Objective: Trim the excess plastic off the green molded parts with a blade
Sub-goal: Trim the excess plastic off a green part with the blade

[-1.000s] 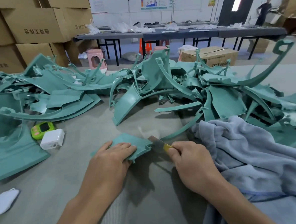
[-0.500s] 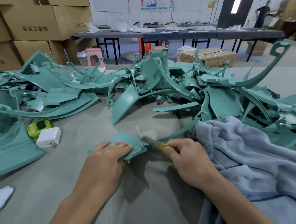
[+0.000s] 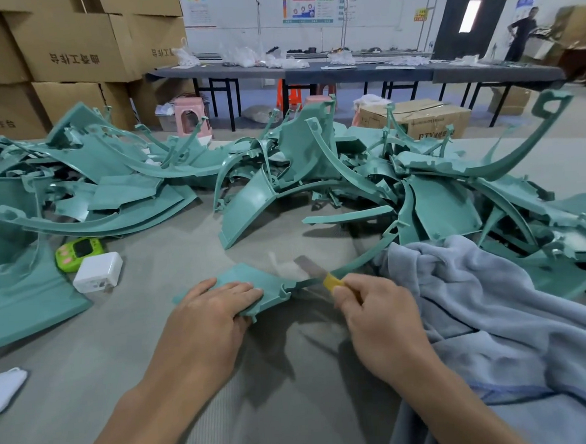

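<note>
A green molded part [image 3: 250, 276] is pressed flat onto the grey worktop [image 3: 88, 371] near the front edge, just ahead of the person. The left hand [image 3: 204, 316] rests on it with its fingers [image 3: 241, 290] straight and spread across the top face, curled round nothing. A blade [image 3: 310, 267] is gripped in the right hand [image 3: 376, 319] by its yellow end, the fingers [image 3: 344, 292] being folded tightly round it. The steel is laid against the thin curved arm that runs right from the part (the blade is blurred).

Behind them a large pile of green parts [image 3: 316, 172] is heaped across the worktop. A grey-blue cloth [image 3: 495, 295] is bunched at the right, touching the right wrist. A white adapter [image 3: 97, 271] and a green timer [image 3: 79, 253] are set side by side at the left, with a white mask [image 3: 3, 387] nearer the edge.

Stacked cartons [image 3: 68, 46] are printed with Chinese characters that appear mirrored. On a brown box [image 3: 415, 118] beyond the pile the letters "PTV" can be read. The wall posters are too small to be read.
</note>
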